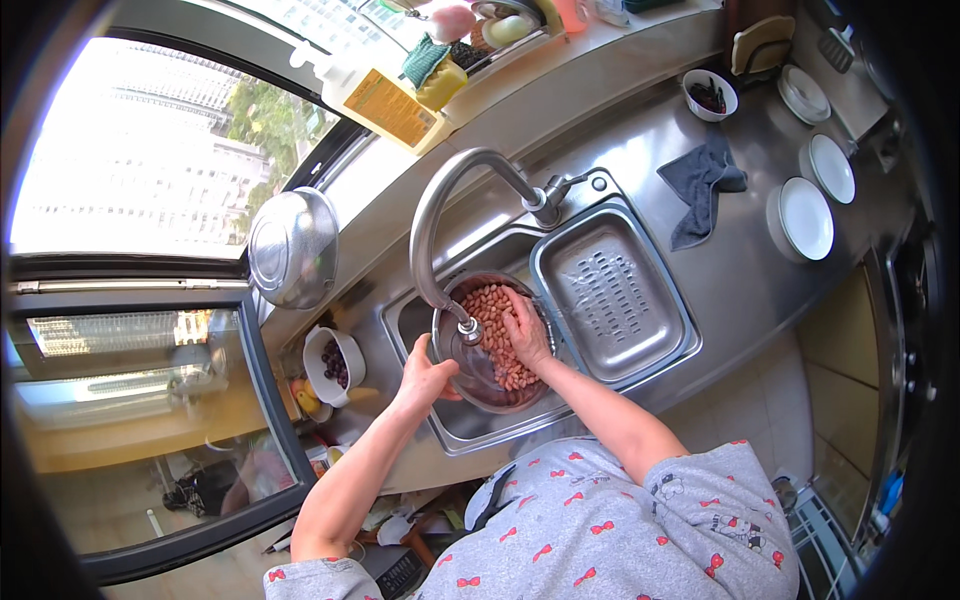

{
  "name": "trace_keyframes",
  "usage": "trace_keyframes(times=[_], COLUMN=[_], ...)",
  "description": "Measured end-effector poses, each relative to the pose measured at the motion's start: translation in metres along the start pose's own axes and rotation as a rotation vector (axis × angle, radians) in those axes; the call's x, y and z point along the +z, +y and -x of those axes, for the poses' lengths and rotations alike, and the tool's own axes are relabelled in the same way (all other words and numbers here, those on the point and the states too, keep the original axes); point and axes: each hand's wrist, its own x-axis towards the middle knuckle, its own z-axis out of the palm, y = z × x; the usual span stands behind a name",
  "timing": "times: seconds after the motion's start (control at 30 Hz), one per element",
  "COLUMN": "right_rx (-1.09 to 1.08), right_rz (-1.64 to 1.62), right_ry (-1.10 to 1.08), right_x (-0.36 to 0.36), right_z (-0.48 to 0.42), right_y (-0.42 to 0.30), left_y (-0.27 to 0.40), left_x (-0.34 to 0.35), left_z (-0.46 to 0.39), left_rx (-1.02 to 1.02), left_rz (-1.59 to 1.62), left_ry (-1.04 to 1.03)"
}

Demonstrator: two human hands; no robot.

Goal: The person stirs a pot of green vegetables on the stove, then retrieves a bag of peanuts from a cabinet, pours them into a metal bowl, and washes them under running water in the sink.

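A round metal bowl [466, 375] sits in the left basin of the steel sink [442, 431]. Reddish-skinned peanuts [491, 309] lie in it, heaped towards its right side. My left hand [429, 376] grips the bowl's left rim, with the thumb over the edge. Inside the bowl, my right hand [527, 331] rests among the peanuts, thumb and fingers apart; its fingertips are partly hidden. The curved faucet [429, 225] arches over the bowl, and its spout head [470, 331] hangs above the peanuts near my left hand. Clear liquid seems to lie at the bowl's left side.
A perforated steel drain tray [611, 292] fills the right basin. Farther right are a dark cloth [701, 191], white bowls [806, 217] and a bowl of dark pods [709, 96]. On the left stand a white dish of dark fruit [319, 375], a metal basin [292, 247] and an open window [274, 390].
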Motion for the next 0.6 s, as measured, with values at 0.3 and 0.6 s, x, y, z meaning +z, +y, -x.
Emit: trace_keyframes(times=[0.3, 0.6], right_rx=[-0.084, -0.386], right_rz=[0.117, 0.417], right_ry=[-0.020, -0.576], right_x=[-0.008, -0.024], right_z=[-0.007, -0.008], right_y=[-0.011, -0.043], left_y=[-0.043, -0.093], left_x=[0.002, 0.021], left_z=[-0.007, -0.033], left_rx=[-0.007, -0.021], left_rz=[0.212, 0.602], left_ry=[0.035, -0.029])
